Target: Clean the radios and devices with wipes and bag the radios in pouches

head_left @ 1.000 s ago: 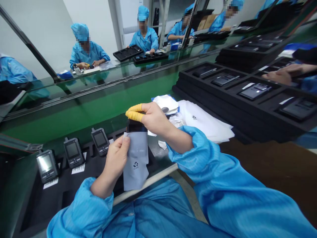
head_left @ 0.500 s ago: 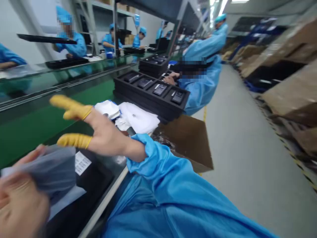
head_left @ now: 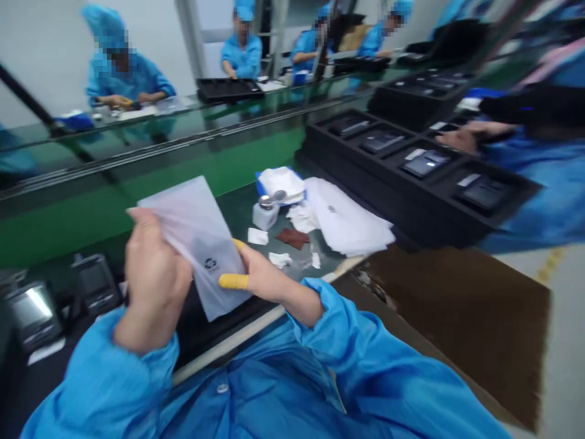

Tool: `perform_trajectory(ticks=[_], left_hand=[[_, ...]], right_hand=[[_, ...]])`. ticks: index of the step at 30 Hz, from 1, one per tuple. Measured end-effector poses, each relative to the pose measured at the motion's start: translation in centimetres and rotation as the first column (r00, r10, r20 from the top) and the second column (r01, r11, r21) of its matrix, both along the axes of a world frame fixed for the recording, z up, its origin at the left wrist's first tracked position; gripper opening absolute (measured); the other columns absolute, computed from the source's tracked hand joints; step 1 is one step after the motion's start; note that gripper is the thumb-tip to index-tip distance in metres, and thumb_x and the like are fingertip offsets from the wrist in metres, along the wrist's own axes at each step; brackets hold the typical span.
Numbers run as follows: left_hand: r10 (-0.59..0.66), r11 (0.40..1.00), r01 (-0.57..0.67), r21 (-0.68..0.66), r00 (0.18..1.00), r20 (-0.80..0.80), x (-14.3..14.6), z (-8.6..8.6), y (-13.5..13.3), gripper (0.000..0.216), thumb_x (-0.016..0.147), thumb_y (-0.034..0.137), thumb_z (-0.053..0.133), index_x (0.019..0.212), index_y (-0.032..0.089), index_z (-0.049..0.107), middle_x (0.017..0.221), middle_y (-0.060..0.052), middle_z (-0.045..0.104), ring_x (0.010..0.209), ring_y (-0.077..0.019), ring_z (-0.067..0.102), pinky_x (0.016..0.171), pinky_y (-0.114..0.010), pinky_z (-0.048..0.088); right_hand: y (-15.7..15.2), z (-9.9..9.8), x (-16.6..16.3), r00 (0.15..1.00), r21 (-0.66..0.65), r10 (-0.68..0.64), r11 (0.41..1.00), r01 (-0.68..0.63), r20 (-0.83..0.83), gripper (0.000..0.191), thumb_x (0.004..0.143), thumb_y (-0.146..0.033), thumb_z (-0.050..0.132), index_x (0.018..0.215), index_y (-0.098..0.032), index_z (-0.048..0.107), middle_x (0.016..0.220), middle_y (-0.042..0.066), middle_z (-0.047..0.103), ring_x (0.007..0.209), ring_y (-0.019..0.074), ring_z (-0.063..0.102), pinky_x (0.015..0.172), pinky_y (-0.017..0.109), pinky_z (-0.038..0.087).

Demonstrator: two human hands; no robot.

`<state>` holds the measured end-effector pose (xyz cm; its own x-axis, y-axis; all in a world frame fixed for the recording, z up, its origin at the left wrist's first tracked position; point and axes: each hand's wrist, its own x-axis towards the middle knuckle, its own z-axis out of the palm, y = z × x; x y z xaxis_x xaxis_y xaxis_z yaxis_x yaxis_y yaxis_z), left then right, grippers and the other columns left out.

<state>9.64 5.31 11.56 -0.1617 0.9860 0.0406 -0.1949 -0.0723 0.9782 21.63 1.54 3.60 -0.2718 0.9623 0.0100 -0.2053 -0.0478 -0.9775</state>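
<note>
My left hand [head_left: 153, 274] and my right hand [head_left: 256, 277] both hold a grey plastic bag [head_left: 196, 238] with a small recycling mark, tilted in front of me. The left hand grips its upper left edge. The right hand, with yellow finger cots, pinches its lower right side. Whether anything is inside the bag is hidden. Below the bag lies a black tray [head_left: 59, 341] with small handheld devices [head_left: 94, 281] standing in it.
A pile of white bags [head_left: 347, 219], a small bottle [head_left: 265, 213] and scraps lie to the right. Stacked black trays [head_left: 411, 177] with devices stand beyond, a co-worker's hand [head_left: 461, 137] on them. A green conveyor [head_left: 150, 183] runs across; several people in blue sit behind.
The view swung right, then back to the bench. A second ago my right hand pushed a dark device into the bag; it then opened, and now pinches the bag's lower side again.
</note>
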Motion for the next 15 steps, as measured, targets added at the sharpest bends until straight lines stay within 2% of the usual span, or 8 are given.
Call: perform_trajectory(ticks=[1, 2, 4, 6, 10, 12, 15], left_hand=[[0.045, 0.999, -0.041, -0.033, 0.988, 0.151, 0.1, -0.9, 1.1, 0.049, 0.099, 0.045, 0.023, 0.102, 0.013, 0.059, 0.1, -0.005, 0.069, 0.096, -0.0137, 0.064, 0.089, -0.027, 0.05], [0.054, 0.994, -0.027, -0.105, 0.964, 0.262, 0.1, -1.9, 2.2, 0.044, 0.099, 0.042, 0.026, 0.093, 0.014, 0.06, 0.095, -0.006, 0.07, 0.092, -0.0128, 0.066, 0.088, -0.026, 0.05], [0.086, 0.983, -0.034, -0.181, 0.954, 0.287, 0.0, -4.0, 3.9, 0.039, 0.099, 0.037, 0.031, 0.083, 0.014, 0.059, 0.086, -0.007, 0.071, 0.086, -0.0141, 0.068, 0.085, -0.027, 0.052], [0.106, 0.968, -0.039, -0.248, 0.959, 0.262, -0.1, -5.8, 4.9, 0.036, 0.098, 0.034, 0.036, 0.078, 0.015, 0.059, 0.08, -0.007, 0.071, 0.084, -0.0146, 0.069, 0.085, -0.027, 0.052], [0.084, 0.95, -0.023, -0.312, 0.979, 0.184, -0.3, -8.1, 5.7, 0.035, 0.095, 0.032, 0.044, 0.07, 0.014, 0.06, 0.07, -0.006, 0.069, 0.076, -0.0155, 0.069, 0.081, -0.027, 0.052], [0.044, 0.943, 0.002, -0.332, 0.99, 0.131, -0.1, -8.6, 5.7, 0.034, 0.094, 0.03, 0.045, 0.069, 0.014, 0.06, 0.067, -0.006, 0.068, 0.072, -0.0152, 0.069, 0.078, -0.026, 0.052], [-0.015, 0.941, 0.03, -0.337, 0.999, 0.046, 0.3, -8.4, 5.5, 0.03, 0.093, 0.032, 0.045, 0.073, 0.015, 0.059, 0.067, -0.004, 0.067, 0.072, -0.015, 0.068, 0.074, -0.025, 0.052]], right_hand=[[0.1, -0.7, -0.5, 0.999, -0.056, -0.03, 0.998, 0.029, -0.022, 0.08, 0.056, -0.047, 0.082, 0.124, -0.022, 0.048, 0.124, 0.006, 0.059, 0.111, 0.0214, 0.058, 0.095, 0.035, 0.048], [0.3, -1.3, -0.8, 0.997, -0.11, -0.07, 0.992, 0.067, -0.02, 0.072, 0.059, -0.046, 0.08, 0.12, -0.022, 0.05, 0.121, 0.006, 0.061, 0.109, 0.0212, 0.058, 0.094, 0.035, 0.048], [0.5, -2.3, -1.1, 0.991, -0.179, -0.128, 0.975, 0.133, 0.041, 0.067, 0.063, -0.04, 0.078, 0.122, -0.023, 0.049, 0.121, 0.005, 0.061, 0.109, 0.0207, 0.058, 0.094, 0.036, 0.048], [0.5, -3.1, -1.2, 0.975, -0.195, -0.157, 0.963, 0.186, 0.157, 0.071, 0.07, -0.034, 0.073, 0.133, -0.024, 0.041, 0.125, 0.006, 0.059, 0.104, 0.0191, 0.06, 0.093, 0.037, 0.049], [-0.1, -3.7, -1.0, 0.909, -0.181, -0.088, 0.968, 0.175, 0.407, 0.082, 0.078, -0.021, 0.059, 0.148, -0.025, 0.017, 0.135, 0.012, 0.05, 0.078, 0.0127, 0.061, 0.083, 0.038, 0.051], [-0.7, -3.9, -0.8, 0.88, -0.151, -0.091, 0.972, 0.181, 0.466, 0.081, 0.077, -0.014, 0.055, 0.148, -0.025, 0.02, 0.135, 0.013, 0.05, 0.073, 0.0109, 0.06, 0.079, 0.035, 0.052], [-1.3, -3.7, 0.1, 0.856, -0.056, -0.161, 0.975, 0.216, 0.491, 0.067, 0.076, -0.011, 0.054, 0.14, -0.024, 0.039, 0.126, 0.011, 0.057, 0.076, 0.0122, 0.062, 0.077, 0.033, 0.053]])
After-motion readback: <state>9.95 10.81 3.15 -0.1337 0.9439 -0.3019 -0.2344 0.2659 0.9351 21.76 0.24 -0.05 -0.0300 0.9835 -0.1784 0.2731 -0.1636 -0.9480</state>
